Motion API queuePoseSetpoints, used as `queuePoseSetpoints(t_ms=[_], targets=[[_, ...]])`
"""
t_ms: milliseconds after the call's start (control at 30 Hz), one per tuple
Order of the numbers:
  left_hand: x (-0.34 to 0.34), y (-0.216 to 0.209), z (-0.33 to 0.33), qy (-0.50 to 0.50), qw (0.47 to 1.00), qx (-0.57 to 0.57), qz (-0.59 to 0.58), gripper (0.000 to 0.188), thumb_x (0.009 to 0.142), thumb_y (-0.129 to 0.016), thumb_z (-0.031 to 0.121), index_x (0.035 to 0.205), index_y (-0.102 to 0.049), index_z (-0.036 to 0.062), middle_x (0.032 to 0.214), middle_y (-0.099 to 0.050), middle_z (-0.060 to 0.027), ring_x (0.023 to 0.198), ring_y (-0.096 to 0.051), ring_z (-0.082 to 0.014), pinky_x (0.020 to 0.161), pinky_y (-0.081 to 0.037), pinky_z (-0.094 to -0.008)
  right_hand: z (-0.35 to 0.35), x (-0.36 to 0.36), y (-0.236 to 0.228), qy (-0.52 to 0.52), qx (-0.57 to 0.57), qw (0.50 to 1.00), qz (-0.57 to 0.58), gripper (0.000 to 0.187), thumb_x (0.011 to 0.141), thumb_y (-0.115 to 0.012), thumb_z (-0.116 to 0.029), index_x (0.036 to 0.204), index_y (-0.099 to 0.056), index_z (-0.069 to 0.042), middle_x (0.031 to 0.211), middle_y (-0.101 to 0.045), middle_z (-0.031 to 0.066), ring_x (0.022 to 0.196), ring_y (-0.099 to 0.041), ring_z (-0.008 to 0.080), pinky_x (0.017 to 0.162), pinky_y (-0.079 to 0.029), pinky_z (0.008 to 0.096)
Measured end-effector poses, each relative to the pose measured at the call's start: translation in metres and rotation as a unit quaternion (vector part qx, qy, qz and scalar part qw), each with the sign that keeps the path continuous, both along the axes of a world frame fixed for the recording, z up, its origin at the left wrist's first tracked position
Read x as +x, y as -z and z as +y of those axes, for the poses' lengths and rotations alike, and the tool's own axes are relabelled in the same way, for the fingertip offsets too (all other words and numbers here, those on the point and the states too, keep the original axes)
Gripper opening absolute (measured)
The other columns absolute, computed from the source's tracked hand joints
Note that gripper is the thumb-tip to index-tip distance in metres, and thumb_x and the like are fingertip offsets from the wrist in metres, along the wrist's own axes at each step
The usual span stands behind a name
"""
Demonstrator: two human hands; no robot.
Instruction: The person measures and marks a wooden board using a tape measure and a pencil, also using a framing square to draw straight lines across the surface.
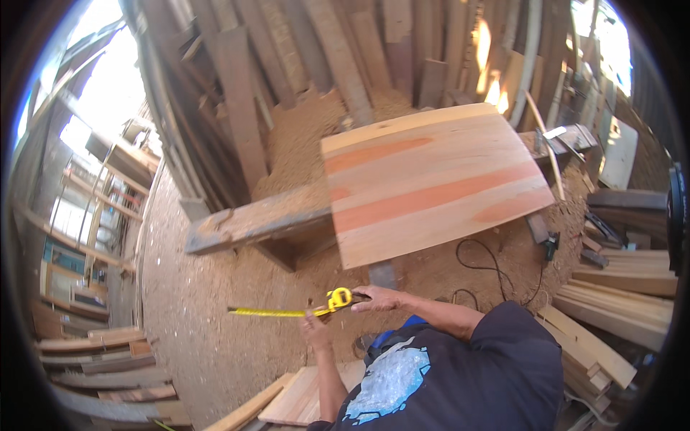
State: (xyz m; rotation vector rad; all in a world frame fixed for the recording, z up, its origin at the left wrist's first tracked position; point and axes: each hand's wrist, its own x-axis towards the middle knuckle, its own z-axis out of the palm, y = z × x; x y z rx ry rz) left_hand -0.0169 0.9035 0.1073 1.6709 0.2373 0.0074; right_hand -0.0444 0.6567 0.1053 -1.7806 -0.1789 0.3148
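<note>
Currently, the right hand (pixel 377 298) grips a yellow tape measure (pixel 339 298) on the near side of the wooden panel (pixel 431 183); the left hand (pixel 314 330) pinches the extended blade (pixel 269 312) beyond the panel's left edge.

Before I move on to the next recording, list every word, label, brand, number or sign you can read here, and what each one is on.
None can be read.
Yellow tape measure: any label on its case is too small to read.
Extended blade: any markings are too small and blurred to read.
Dark shirt: a blue-and-white print, with no legible words.
Large wooden board: no lettering visible.
</note>
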Motion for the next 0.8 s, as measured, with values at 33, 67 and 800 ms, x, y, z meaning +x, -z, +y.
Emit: queuePoseSetpoints(t_ms=[33,67,800], targets=[[-0.001,-0.016,-0.024,0.019,0.999,-0.036,-0.017,0.035,0.114,-0.04,0.025,0.105,-0.06,-0.0011,0.095,-0.074,-0.0153,0.077,-0.073,-0.0208,0.068,-0.063,-0.0342,-0.01,-0.002,-0.025,-0.029,0.014,0.997,0.069,0.069,0.095,-0.07,-0.057,0.134,-0.058,-0.001,0.111,-0.067,0.0119,0.099,-0.063,0.0211,0.085,-0.052,0.0365],[0.001,-0.03,-0.056,0.04,0.998,-0.038,-0.021,0.035,0.114,-0.04,0.025,0.105,-0.06,-0.0011,0.095,-0.074,-0.0153,0.077,-0.073,-0.0208,0.068,-0.063,-0.0342,-0.032,-0.01,-0.025,-0.008,0.015,0.998,0.065,0.069,0.095,-0.07,-0.057,0.134,-0.058,-0.001,0.111,-0.067,0.0119,0.099,-0.063,0.0211,0.085,-0.052,0.0365],[0.062,0.013,-0.363,0.35,0.911,-0.13,0.176,0.02,0.111,-0.044,0.014,0.114,-0.055,-0.0032,0.102,-0.072,-0.0167,0.094,-0.074,-0.0239,0.085,-0.064,-0.0374,-0.263,-0.039,-0.005,0.252,-0.047,0.949,0.183,0.054,0.092,-0.073,-0.037,0.128,-0.061,0.001,0.102,-0.069,0.0138,0.095,-0.066,0.0195,0.081,-0.053,0.034]])
